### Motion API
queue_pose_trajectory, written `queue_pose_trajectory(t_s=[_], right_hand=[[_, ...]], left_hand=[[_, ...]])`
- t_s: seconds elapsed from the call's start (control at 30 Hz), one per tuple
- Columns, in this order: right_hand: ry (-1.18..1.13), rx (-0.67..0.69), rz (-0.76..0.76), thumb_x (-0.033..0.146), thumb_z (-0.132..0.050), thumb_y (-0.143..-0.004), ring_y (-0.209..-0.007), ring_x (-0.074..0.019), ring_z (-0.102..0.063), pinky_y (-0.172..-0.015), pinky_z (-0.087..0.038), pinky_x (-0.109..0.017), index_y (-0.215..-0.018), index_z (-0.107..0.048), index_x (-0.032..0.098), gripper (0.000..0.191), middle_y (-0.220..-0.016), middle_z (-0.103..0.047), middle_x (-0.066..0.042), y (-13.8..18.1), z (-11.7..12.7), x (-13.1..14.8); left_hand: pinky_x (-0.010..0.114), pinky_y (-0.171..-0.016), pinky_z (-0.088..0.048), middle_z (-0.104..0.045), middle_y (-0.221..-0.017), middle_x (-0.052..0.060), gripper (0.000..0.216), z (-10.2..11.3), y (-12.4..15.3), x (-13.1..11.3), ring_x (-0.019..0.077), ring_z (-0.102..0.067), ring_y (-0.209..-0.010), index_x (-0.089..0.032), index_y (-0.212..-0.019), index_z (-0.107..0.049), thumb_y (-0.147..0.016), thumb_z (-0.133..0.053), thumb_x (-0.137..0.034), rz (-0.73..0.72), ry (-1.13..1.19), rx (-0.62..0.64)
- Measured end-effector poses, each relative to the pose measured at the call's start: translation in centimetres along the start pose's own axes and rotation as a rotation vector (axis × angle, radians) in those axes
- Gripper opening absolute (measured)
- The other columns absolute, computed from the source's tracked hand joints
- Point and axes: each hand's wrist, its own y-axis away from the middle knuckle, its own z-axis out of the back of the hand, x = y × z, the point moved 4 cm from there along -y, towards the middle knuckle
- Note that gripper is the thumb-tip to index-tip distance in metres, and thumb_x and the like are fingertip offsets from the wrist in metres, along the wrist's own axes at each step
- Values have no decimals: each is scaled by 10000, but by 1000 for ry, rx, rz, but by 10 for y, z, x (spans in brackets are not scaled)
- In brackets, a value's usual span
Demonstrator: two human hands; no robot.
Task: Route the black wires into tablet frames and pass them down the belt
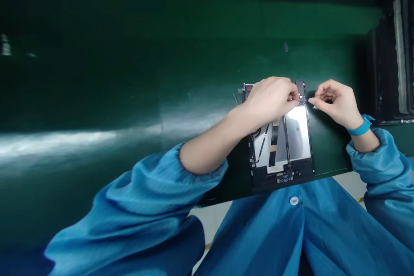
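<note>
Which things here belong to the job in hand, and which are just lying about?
Seemingly part of the job:
- opened device, its inner parts showing
- left hand, over the device's upper part
- right hand, beside its right edge
- green table, underneath

Seemingly just lying about:
- pile of dark things at the far right, touched by neither hand

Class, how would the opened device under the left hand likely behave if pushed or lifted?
The opened device, a flat slab, is probably stiff. Its thin, exposed strips look easily snagged. Lying flat on the shiny green surface, it would likely slide, not tip.
</note>
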Motion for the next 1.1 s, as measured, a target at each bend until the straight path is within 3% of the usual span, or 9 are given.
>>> queue_pose_trajectory(t_s=[0.1,0.17,0.27,0.43,0.87,1.1], right_hand=[[-42,-63,-23,477,-866,-795,-658,-128,-610,-615,-531,-276,-843,-619,236,348,-758,-659,23,-2,-8,3],[-59,-86,-41,497,-841,-809,-704,-135,-622,-638,-537,-280,-873,-610,244,348,-800,-659,17,-2,-15,4],[-95,-63,-90,387,-794,-802,-750,-132,-632,-655,-532,-273,-920,-613,239,262,-850,-661,11,-3,-24,2],[-127,9,-181,263,-773,-731,-705,-101,-594,-630,-504,-254,-925,-627,219,247,-870,-662,15,-3,-28,-8],[-137,33,-184,386,-873,-734,-759,-135,-655,-680,-559,-283,-890,-621,229,336,-859,-682,8,-3,-23,-4],[-36,50,-181,341,-811,-739,-689,-114,-599,-609,-495,-253,-861,-580,232,283,-804,-631,25,-8,-24,2]], left_hand=[[355,-802,-498,-745,-933,74,215,-1,1,-3,233,-685,-869,-182,-962,-830,-894,-629,-220,-103,66,-48],[347,-777,-492,-731,-872,61,209,-1,1,0,215,-667,-810,-177,-907,-820,-894,-617,-225,-71,100,-102],[353,-759,-489,-723,-828,57,196,-2,2,7,219,-657,-791,-173,-848,-800,-868,-611,-219,23,106,-166],[367,-779,-512,-738,-849,69,183,-8,4,13,235,-674,-833,-174,-817,-782,-849,-604,-206,40,92,-176],[392,-820,-538,-744,-859,72,195,-6,4,7,257,-709,-896,-170,-853,-792,-853,-597,-162,67,73,-156],[388,-843,-539,-745,-889,75,199,-9,-1,8,249,-707,-895,-167,-867,-786,-858,-588,-154,47,90,-160]])
